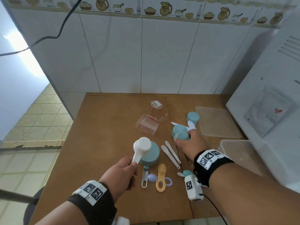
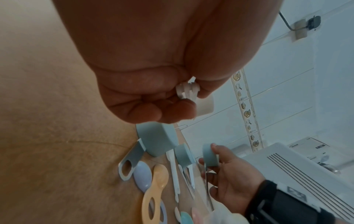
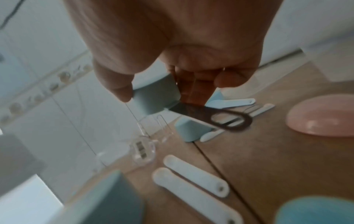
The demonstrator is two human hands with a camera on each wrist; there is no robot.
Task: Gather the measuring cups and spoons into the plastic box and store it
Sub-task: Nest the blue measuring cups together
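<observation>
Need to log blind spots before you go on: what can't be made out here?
- Box floor: head view, hidden by right arm.
- Right hand grip on teal cup: head view, hidden by knuckles; right wrist view blurred.
- Clear cup markings: too small.
- Left hand scoop handle: left wrist view, hidden by fingers.

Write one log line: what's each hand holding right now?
left hand: holds white scoop | right hand: holds teal cup | plastic box: empty

On the desk (image 1: 100,143), the clear jugs (image 1: 146,125) lie behind the large cup (image 1: 150,154); two flat spoons (image 1: 171,155) lie right of it (loop-handled spoons (image 1: 160,177) in front); box (image 1: 240,153) and lid (image 1: 217,122) far right.
</observation>
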